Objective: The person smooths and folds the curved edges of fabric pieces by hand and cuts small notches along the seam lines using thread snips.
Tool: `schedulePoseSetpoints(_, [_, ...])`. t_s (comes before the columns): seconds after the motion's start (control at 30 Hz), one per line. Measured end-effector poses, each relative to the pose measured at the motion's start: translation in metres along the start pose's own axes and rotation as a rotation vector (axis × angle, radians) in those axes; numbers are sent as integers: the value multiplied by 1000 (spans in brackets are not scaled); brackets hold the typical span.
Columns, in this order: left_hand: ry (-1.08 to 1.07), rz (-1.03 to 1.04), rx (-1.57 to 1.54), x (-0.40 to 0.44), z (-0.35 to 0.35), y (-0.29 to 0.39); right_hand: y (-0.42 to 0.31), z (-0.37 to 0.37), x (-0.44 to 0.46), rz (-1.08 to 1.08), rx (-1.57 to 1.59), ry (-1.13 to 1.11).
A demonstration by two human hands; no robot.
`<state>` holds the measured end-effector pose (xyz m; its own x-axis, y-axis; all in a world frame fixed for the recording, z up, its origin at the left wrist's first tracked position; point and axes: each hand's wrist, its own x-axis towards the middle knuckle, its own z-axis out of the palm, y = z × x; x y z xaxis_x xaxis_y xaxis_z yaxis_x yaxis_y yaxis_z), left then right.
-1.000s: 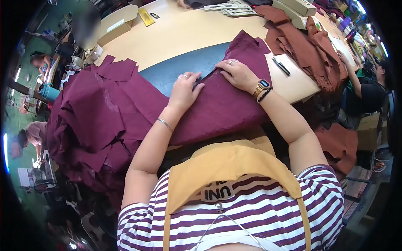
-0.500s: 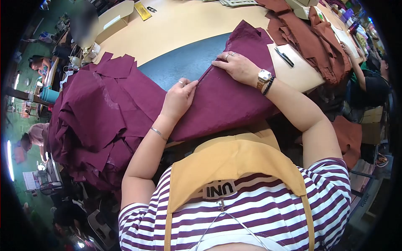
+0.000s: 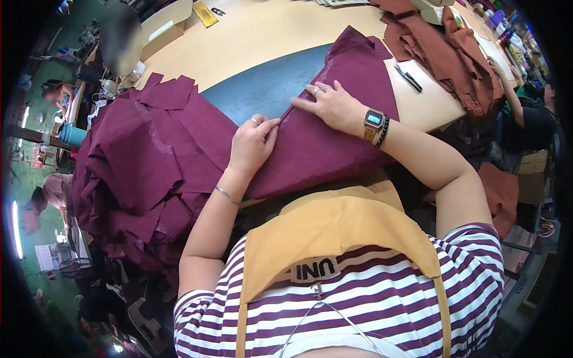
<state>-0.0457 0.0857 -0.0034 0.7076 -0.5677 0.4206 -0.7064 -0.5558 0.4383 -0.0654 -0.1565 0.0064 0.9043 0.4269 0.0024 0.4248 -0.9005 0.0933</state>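
A maroon fabric panel [image 3: 325,156] lies across the front of the table, its long edge running diagonally over a dark blue-grey surface [image 3: 256,83]. At the lower part of that edge, my left hand [image 3: 253,145] pinches the cloth between thumb and fingers. Farther up, my right hand [image 3: 337,108] rests on the panel with its fingers apart; the fingertips nearest the edge are blurred. A large heap of maroon fabric pieces [image 3: 134,140] spreads to the left of my left hand.
Rust-brown fabric [image 3: 433,59] is piled at the right of the table [image 3: 262,33]. A black pen-like tool [image 3: 409,79] lies beyond my right hand. An open cardboard box [image 3: 170,27] and a yellow item [image 3: 206,15] are at the back left. Another person [image 3: 528,116] sits at the right.
My right hand has come off its pinch on the edge and shifted slightly down toward my left hand, its fingers spreading. My left hand keeps its pinch.
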Motion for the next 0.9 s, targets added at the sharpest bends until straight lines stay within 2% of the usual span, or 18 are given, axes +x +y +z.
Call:
schedulePoseSetpoints(0.07, [24, 37, 28, -1, 1, -1, -19, -13, -3, 46, -72, -101])
schedulePoseSetpoints(0.2, [47, 68, 66, -2, 4, -2, -13, -19, -7, 115, -30, -120])
schedulePoseSetpoints(0.3, [55, 61, 50, -2, 4, -2, 23, -12, -3, 229, -101, -16])
schedulePoseSetpoints(0.4, [73, 70, 41, -3, 6, -2, 33, -1, -2, 230, -189, 224])
schedulePoseSetpoints(0.5, [29, 19, 27, -2, 4, -1, -2, -1, 4, -51, 335, 190])
schedulePoseSetpoints(0.57, [-46, -34, 28, -2, -4, 1, -32, 4, 0, -130, 398, 286])
schedulePoseSetpoints(0.6, [-93, -57, 37, -1, -11, 1, -40, 9, 0, -111, 333, 344])
schedulePoseSetpoints(0.73, [-294, -222, 181, -2, -36, 4, -44, 8, -3, -71, 303, 255])
schedulePoseSetpoints(0.9, [-325, -204, 215, -1, -43, 8, -52, 2, -5, -77, 156, 238])
